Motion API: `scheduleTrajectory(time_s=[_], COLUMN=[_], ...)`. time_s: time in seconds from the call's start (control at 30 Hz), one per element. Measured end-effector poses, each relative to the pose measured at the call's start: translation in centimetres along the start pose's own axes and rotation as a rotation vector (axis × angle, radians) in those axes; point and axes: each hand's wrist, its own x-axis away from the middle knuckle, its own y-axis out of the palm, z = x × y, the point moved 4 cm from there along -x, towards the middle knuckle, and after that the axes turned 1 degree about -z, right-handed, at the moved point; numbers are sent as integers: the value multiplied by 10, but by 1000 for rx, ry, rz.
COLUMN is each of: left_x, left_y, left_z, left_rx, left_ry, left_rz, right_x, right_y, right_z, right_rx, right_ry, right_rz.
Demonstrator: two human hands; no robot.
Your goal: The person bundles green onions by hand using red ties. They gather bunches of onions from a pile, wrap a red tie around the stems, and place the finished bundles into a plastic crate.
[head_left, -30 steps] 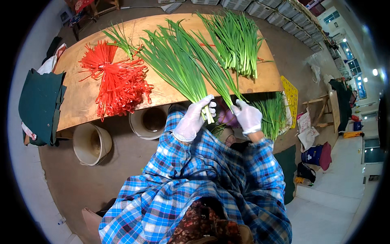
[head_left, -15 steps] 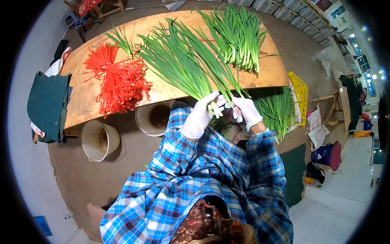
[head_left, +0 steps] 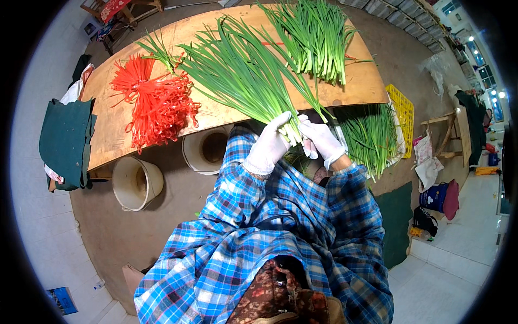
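A bunch of Chinese chives [head_left: 253, 89], long green leaves with pale stalk ends, reaches over the table's near edge toward me. My white-gloved left hand [head_left: 271, 144] is closed round its lower stalks. At the pale ends, my white-gloved right hand [head_left: 322, 141] has its fingers bent against the stalks, partly hidden. A few separate chive stalks [head_left: 305, 89] lie just right of the bunch, their ends above my right hand. On the table's far right rests a larger chive pile [head_left: 318, 46].
Red ties [head_left: 159, 105] are heaped on the wooden table [head_left: 216, 114], left of the chives. Two pale buckets [head_left: 127, 189] stand by the near edge. More chives [head_left: 367, 137] lie at lower right beside a yellow crate [head_left: 400, 119]. Green cloth [head_left: 65, 143] hangs at the left corner.
My right hand has let go of the separate stalks and moved left to the bunch's ends. Those stalks now lie by the table edge. My left hand still holds the bunch.
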Motion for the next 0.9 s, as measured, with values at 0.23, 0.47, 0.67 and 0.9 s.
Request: scheduleTrajectory(time_s=[0.23,0.47,0.67,0.9], left_x=[4,-1,0,-1], left_y=[0,0,-6,-1], left_z=[0,-2,0,-2], left_rx=[-16,-65,-197,-234], left_ry=[-17,55,76,91], left_rz=[14,5,113,155], right_x=[20,35,10,-7], right_y=[-33,-63,-84,-56], right_z=[-5,31,16,1], right_rx=[65,-12,349,136], right_ry=[-102,-299,-72,-81], right_rz=[233,835,666,313])
